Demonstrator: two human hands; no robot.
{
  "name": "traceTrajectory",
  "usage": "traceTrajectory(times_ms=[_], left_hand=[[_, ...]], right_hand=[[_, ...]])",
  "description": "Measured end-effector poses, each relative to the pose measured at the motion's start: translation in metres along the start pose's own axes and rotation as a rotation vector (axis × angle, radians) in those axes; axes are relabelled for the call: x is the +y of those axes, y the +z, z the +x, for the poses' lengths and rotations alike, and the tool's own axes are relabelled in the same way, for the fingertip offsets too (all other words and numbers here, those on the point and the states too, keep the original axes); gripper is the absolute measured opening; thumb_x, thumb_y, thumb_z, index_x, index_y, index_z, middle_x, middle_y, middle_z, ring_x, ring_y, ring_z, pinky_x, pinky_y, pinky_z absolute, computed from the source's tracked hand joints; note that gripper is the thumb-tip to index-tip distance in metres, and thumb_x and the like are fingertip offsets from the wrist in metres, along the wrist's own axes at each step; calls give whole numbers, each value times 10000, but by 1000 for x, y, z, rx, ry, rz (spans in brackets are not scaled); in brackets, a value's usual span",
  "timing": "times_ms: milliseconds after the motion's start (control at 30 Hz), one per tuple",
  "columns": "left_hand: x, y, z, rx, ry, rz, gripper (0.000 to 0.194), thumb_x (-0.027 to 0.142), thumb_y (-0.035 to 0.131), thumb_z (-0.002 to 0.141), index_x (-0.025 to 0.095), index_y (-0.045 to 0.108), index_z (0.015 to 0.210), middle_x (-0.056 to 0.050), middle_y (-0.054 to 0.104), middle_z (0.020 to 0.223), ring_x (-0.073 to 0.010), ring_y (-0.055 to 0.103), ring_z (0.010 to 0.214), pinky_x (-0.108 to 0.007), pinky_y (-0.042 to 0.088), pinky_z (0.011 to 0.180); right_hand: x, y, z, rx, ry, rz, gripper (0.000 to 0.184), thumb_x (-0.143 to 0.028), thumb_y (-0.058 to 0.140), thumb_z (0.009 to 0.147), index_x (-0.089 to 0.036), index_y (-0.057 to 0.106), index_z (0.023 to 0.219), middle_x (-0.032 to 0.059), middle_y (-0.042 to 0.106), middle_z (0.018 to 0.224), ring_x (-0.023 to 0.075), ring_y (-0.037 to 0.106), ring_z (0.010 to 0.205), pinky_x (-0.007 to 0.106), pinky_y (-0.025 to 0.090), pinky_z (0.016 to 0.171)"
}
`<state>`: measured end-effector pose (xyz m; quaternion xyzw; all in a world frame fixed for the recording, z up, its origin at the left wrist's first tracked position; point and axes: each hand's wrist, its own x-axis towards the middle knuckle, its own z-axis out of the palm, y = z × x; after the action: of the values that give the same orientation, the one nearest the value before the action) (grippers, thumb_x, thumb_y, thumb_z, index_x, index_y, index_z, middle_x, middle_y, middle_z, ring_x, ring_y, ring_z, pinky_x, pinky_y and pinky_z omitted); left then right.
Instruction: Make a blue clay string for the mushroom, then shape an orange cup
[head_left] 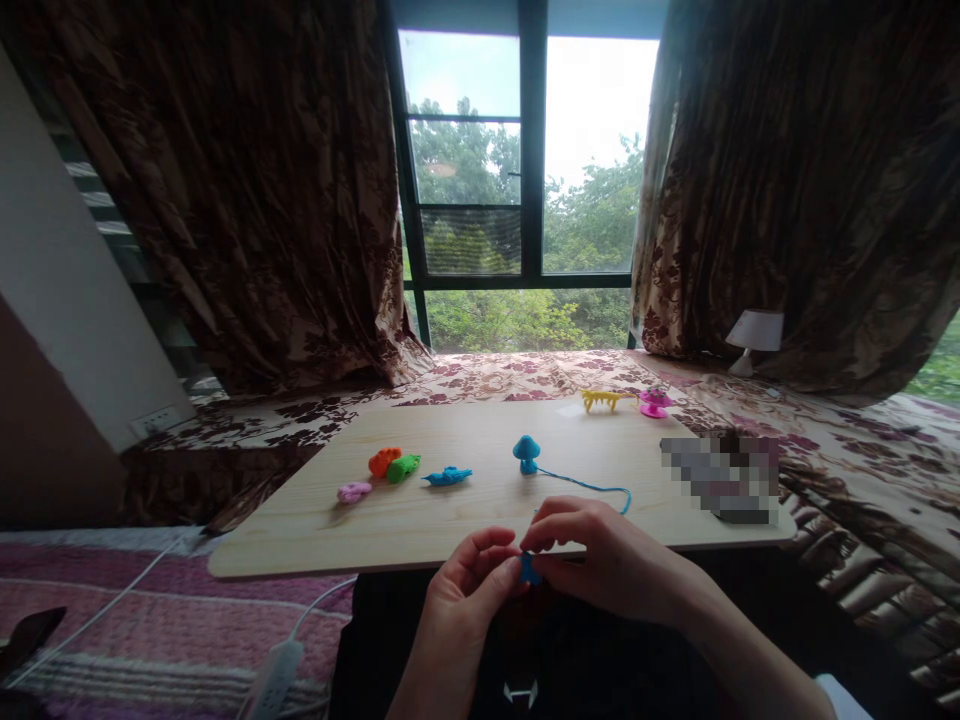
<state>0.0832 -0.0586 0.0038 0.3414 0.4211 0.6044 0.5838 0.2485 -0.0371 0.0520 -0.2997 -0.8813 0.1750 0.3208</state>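
Observation:
At the table's near edge, both hands pinch a small piece of blue modelling clay [529, 571], its shape partly hidden by the fingers. My left hand [476, 580] grips it between thumb and fingertips from the left. From the right, my right hand [596, 545] closes thumb and fingers on it. Just beyond stands a blue mushroom-shaped figure [526, 452], with a thin blue clay strand [592, 487] curving from its base toward my right hand. Left of it lies a blue bird-like figure [448, 477].
On the light wooden table [300, 540] are green [403, 468], orange [384, 461] and pink [353, 492] clay pieces. Toward the back stand a yellow legged figure [600, 401] and a magenta stand [655, 403]. A blurred-out object [724, 480] lies right. A power strip [274, 675] is lower left.

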Motion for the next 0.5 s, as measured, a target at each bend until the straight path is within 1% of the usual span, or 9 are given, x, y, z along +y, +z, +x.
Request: traceTrajectory(times_ms=[133, 300, 500], left_hand=[[2, 1, -1, -1, -36, -18, 372, 252, 778, 520, 145, 642, 850, -39, 683, 724, -142, 625, 645, -221, 505, 617], [3, 1, -2, -23, -69, -58, 361, 239, 772, 535, 138, 636, 855, -44, 682, 737, -142, 626, 649, -229, 515, 618], [2, 0, -2, -51, -74, -64, 352, 228, 762, 555, 141, 629, 869, -37, 675, 739, -130, 618, 634, -234, 519, 613]], right_hand=[[1, -2, 0, -42, -38, -1, 202, -154, 575, 788, -241, 657, 952, 20, 616, 857, 136, 573, 776, 249, 458, 696], [2, -2, 1, -51, -51, 18, 205, -158, 547, 819, -244, 651, 973, 21, 610, 865, 130, 567, 778, 244, 452, 697], [0, -3, 2, -51, -81, -3, 151, -165, 502, 852, -188, 651, 851, 25, 611, 815, 129, 562, 770, 243, 442, 705]])
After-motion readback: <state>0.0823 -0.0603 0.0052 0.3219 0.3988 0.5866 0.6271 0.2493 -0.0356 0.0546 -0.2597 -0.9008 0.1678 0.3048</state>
